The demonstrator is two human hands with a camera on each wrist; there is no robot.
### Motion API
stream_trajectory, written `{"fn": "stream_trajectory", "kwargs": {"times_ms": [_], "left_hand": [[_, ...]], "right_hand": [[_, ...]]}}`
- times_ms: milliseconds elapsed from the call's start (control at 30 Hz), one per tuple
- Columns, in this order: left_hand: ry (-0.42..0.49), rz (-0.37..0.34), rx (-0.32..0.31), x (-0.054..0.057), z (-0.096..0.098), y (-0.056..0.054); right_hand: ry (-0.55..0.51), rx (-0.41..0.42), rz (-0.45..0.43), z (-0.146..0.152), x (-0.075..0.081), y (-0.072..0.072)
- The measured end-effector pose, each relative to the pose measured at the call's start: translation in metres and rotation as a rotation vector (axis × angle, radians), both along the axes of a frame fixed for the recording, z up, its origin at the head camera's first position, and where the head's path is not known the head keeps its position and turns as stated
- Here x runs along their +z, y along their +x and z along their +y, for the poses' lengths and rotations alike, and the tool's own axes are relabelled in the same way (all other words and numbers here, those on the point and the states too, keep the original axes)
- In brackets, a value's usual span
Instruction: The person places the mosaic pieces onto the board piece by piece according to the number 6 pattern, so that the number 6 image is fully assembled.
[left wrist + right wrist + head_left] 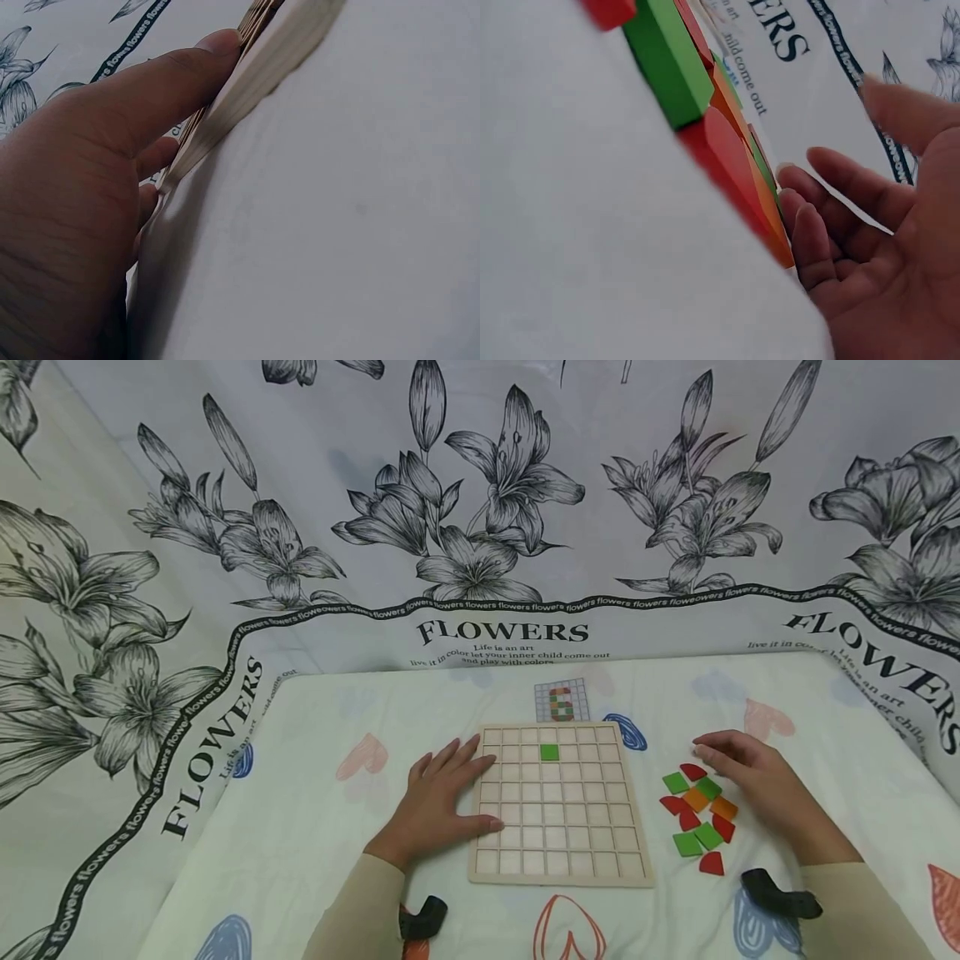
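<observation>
A white cloth point(285, 827) printed with hearts covered the work surface, and a curtain point(600, 427) with dark line-drawn lilies hung behind and at the left. The wooden board point(552, 817), a grid of shallow square cells, lay in the middle; a single green square point(550, 752) sat in its second row from the far edge, in the middle column. Just beyond that edge lay a small card point(562, 700) showing a coloured pattern on a grid.

The left hand point(442, 802) rested on the board's left edge, fingers spread and thumb apart, covering part of the border. The right hand point(757, 781) was beside the loose pieces point(695, 799), its fingers loosely bent and thumb apart, gripping nothing. Those pieces, red rounded wedges with green and orange squares, lay close together right of the board, some touching; from the right wrist they partly hid one another. A black strap point(780, 895) lay by the right sleeve, another point(423, 918) by the left.

"FLOWERS" stood in large capitals on the curtain, over "Life is an art", "live it in color let your inner child come out" and "and play with colors". Its black band repeated "flowers" in small white letters.
</observation>
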State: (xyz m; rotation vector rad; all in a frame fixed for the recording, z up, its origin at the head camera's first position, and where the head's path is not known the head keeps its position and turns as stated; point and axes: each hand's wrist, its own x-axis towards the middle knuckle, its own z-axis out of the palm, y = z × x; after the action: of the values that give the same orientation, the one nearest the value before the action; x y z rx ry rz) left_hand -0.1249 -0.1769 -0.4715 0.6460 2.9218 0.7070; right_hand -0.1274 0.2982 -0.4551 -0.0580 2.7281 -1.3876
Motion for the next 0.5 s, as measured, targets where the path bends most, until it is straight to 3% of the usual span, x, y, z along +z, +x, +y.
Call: {"fn": "stream_trajectory", "kwargs": {"times_ms": [500], "left_hand": [[0.006, 0.002, -0.015, -0.0011, -0.0004, -0.0010]], "right_hand": [[0.084, 0.028, 0.007, 0.0009, -0.0032, 0.0000]]}}
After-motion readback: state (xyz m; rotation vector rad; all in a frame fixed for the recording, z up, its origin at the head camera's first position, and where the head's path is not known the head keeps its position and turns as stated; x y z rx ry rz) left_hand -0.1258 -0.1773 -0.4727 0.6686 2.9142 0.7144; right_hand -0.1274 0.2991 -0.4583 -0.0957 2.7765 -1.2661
